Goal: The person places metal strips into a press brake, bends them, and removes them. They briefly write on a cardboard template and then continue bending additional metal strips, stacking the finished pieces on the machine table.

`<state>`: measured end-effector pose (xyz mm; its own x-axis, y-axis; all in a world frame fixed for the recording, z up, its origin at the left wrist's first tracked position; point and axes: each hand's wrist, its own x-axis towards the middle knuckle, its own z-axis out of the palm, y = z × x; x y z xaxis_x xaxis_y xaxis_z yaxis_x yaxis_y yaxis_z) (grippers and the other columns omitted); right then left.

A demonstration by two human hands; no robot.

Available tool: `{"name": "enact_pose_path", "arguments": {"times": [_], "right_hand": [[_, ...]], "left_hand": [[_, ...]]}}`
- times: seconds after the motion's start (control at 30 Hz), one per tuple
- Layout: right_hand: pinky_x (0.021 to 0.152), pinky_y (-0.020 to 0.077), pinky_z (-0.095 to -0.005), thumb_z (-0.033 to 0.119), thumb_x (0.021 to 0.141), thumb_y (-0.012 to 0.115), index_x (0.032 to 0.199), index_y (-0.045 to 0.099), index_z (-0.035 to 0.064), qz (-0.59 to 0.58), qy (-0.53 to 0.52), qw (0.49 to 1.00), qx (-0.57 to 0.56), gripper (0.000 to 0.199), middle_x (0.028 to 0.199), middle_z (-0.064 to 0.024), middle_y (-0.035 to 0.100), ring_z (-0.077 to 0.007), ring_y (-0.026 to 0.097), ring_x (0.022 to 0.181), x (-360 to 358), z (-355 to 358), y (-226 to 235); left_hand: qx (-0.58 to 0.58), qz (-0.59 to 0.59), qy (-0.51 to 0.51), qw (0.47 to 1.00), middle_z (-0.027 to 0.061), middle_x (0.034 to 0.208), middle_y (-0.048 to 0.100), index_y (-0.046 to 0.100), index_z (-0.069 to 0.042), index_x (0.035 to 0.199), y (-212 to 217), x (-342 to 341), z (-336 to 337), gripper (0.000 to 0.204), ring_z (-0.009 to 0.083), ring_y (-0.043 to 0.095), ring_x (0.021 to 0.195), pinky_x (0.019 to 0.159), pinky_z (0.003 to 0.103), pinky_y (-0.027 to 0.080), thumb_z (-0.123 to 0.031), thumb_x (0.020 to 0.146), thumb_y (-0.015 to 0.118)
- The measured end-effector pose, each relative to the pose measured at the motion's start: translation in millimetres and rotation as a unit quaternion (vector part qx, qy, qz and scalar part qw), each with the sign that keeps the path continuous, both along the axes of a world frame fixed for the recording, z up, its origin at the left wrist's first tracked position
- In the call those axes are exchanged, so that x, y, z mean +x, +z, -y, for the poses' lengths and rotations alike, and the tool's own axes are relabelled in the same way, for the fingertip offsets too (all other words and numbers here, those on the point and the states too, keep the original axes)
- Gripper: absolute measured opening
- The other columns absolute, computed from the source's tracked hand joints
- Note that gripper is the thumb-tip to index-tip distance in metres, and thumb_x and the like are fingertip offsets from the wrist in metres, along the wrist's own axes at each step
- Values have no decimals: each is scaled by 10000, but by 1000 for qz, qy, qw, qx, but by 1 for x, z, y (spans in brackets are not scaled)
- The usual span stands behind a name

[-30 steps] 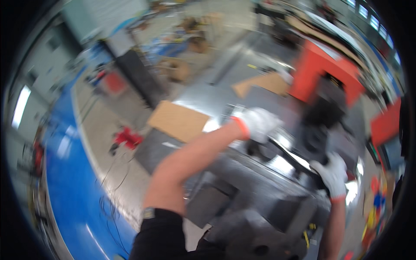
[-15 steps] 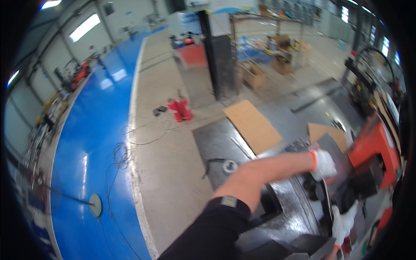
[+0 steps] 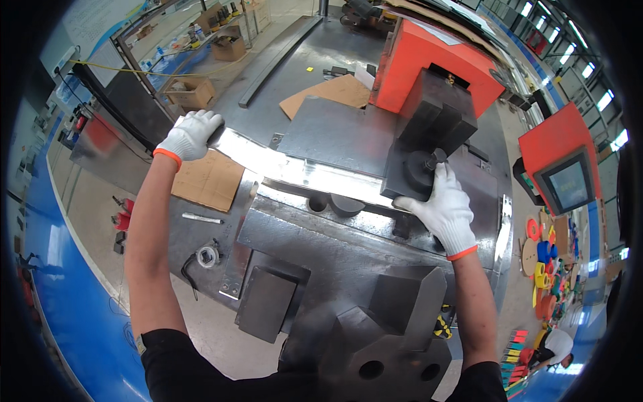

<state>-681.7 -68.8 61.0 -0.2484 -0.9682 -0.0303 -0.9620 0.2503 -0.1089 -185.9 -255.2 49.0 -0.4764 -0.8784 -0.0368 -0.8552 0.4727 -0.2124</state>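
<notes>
A long, shiny flat metal bar [image 3: 288, 167] lies slantwise across the machine bed. My left hand [image 3: 191, 136], in a white glove with an orange cuff, is closed around its far left end, where a dark piece [image 3: 216, 132] shows beside the fingers. At the bar's right end stands a black round die [image 3: 418, 171] with a short dark pin [image 3: 437, 158]. My right hand [image 3: 443, 211], gloved the same way, rests beside this die. Its thumb stretches left along the bar's near edge, while the fingers reach up near the pin, apart from the thumb.
Behind the die stands an orange machine housing [image 3: 429, 67] with a dark block [image 3: 439, 110]. Cardboard sheets [image 3: 328, 96], a tape roll [image 3: 207, 256] and a marker [image 3: 203, 218] lie on the bed. A control screen [image 3: 568, 182] stands right; a person [image 3: 557, 345] crouches beyond it.
The view has swung right to face the machine. My left hand, earlier stretched across the bed, now grips the bar's left end. My right hand is now beside the round die.
</notes>
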Motion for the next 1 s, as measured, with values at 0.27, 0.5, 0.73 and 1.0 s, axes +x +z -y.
{"name": "enact_pose_path", "arguments": {"times": [0.27, 0.5, 0.73, 1.0], "right_hand": [[1085, 545, -451, 733, 665, 849, 1635, 314, -22, -2, 7, 1000, -4, 1340, 1633, -241, 437, -397, 591, 1352, 6, 1, -2], [1062, 556, -457, 755, 690, 836, 1678, 261, 45, -36, 15, 999, 1, 1346, 1597, -218, 477, -376, 619, 1326, -7, -1, -4], [1094, 544, -467, 744, 673, 857, 1652, 281, -6, -32, 19, 999, 21, 1361, 1611, -252, 461, -388, 605, 1345, -3, 5, -7], [1110, 529, -453, 458, 840, 833, 1582, 424, 59, 126, 41, 964, -230, 936, 1557, -230, 523, -398, 604, 1345, -20, -22, 30]], "left_hand": [[158, 10, -170, 973, 220, 1086, 691, 587, -20, 1273, 1, -138, -52, 595, 414, 702, 1059, 917, 492, 579, -49, 697, 735], [81, -89, -172, 978, 198, 1106, 699, 611, -56, 1219, -12, -59, -36, 403, 414, 673, 1097, 994, 492, 520, -62, 829, 710], [-96, -119, -13, 988, 253, 1235, 662, 604, -17, 1288, 10, 80, -48, 555, 473, 602, 1173, 1026, 525, 483, 4, 738, 683], [-383, -362, 67, 847, 82, 1179, 705, 597, -39, 1343, 133, 56, -68, 521, 233, 699, 1056, 972, 352, 548, -204, 909, 833]]}}
